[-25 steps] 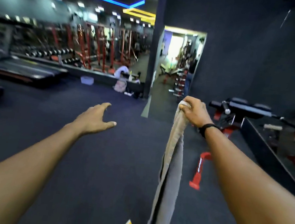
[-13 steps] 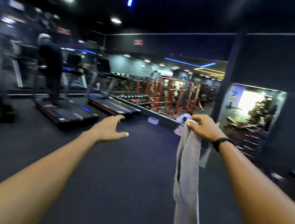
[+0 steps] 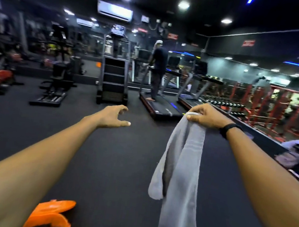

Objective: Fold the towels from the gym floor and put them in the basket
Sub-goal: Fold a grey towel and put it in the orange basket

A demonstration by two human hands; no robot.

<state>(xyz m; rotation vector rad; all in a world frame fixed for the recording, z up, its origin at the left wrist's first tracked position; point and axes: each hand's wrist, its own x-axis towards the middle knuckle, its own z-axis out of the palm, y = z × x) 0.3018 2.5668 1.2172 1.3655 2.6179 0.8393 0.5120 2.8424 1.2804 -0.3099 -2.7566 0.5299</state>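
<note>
A: Right hand (image 3: pixel 207 116) clenched on the grey towel (image 3: pixel 182 165), which hangs limp at four o'clock over the dark floor (image 3: pixel 120 166).
B: Left hand (image 3: pixel 113 116) at eleven o'clock, fingers loosely spread, holding nothing. Orange plastic object (image 3: pixel 49 215) at seven o'clock, low.

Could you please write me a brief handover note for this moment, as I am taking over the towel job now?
Right hand: grips the grey towel by its top; it hangs loose, unfolded.
Left hand: held out, fingers loosely curved, holding nothing.
An orange plastic thing shows at the bottom edge; whether it is the basket I cannot tell.
More cloth lies at the far right.
Done: one towel picked up.
Left: fold it, put it in the basket, collect the others.
</note>
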